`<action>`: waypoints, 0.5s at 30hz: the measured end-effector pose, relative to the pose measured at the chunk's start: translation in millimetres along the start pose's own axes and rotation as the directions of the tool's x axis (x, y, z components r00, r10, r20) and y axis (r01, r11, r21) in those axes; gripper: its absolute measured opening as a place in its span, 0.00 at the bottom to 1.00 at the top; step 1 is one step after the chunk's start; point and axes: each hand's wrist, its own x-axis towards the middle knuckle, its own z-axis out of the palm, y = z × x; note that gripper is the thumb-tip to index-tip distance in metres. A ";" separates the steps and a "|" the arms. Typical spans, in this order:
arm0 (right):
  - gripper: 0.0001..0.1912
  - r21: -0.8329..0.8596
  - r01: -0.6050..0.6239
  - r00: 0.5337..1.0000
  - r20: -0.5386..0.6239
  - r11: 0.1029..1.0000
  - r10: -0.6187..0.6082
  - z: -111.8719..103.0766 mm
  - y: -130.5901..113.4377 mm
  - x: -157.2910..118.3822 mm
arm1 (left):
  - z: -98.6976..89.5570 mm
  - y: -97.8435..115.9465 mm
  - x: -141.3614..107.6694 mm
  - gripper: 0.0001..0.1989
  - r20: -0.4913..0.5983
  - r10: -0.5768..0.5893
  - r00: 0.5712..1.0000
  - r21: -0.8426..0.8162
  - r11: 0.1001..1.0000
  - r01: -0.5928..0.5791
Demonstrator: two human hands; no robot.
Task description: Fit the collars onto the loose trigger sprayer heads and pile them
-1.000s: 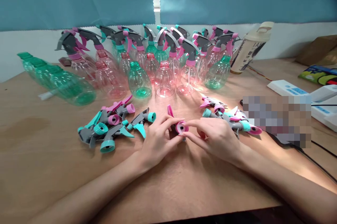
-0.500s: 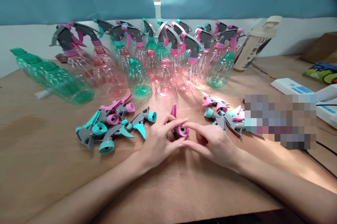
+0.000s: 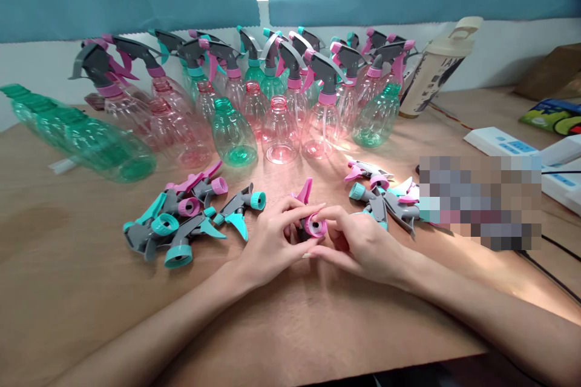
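Between both hands is a grey and pink spray trigger head (image 3: 316,226), its pink collar facing me and its pink lever pointing up. My left hand (image 3: 276,240) is closed around its body, which is partly hidden by the fingers. The thumb and forefinger of my right hand (image 3: 363,240) pinch the collar from the other side. On the left lies a pile of trigger heads (image 3: 179,220) in grey with teal or pink parts. More trigger heads (image 3: 379,196) lie to the right of my hands.
Several pink and green spray bottles (image 3: 281,132) stand behind, many with trigger heads on, some with open necks. Green bottles (image 3: 109,145) stand at the left. At the right are a cream tumbler (image 3: 438,66), a white power strip (image 3: 503,143), cables and a blurred-out patch.
The view has shifted slightly, so the bottles sit a little further left. Both hands stay on the spray trigger head, with the fingers moved slightly around its pink collar.
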 end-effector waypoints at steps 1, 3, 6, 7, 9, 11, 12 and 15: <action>0.15 -0.001 0.006 1.000 0.002 1.000 -0.006 0.5 0.5 -0.4 | -0.1 0.1 0.2 0.16 -0.003 0.005 1.000 -0.005 1.000 -0.005; 0.16 -0.007 0.023 1.000 -0.003 1.000 -0.023 0.4 1.3 -0.6 | -0.2 0.4 0.7 0.16 -0.005 0.016 1.000 -0.012 1.000 -0.016; 0.17 -0.011 0.045 0.999 -0.014 0.999 -0.045 -2.0 1.3 0.4 | -0.4 1.7 1.4 0.15 -0.010 0.024 1.000 -0.008 1.000 -0.024; 0.18 -0.011 0.051 0.999 -0.014 0.999 -0.052 -3.1 1.1 1.0 | -0.5 2.3 1.6 0.14 -0.010 0.022 1.000 -0.004 1.000 -0.022; 0.18 -0.010 0.060 0.998 -0.005 0.998 -0.060 -4.9 0.8 2.3 | -0.7 3.4 1.9 0.13 -0.008 0.016 1.000 0.001 1.000 -0.016; 0.17 -0.023 0.064 0.998 0.017 0.998 -0.063 -6.1 0.8 3.4 | -0.9 4.0 2.0 0.12 -0.005 0.018 1.000 -0.008 1.000 -0.018; 0.16 -0.033 0.064 0.998 0.027 0.997 -0.063 -6.4 0.8 3.9 | -1.0 4.1 2.0 0.12 -0.004 0.022 1.000 -0.016 1.000 -0.022; 0.14 -0.052 0.069 0.997 0.039 0.996 -0.067 -6.8 0.9 4.8 | -1.1 4.0 1.9 0.13 -0.004 0.031 1.000 -0.027 0.999 -0.031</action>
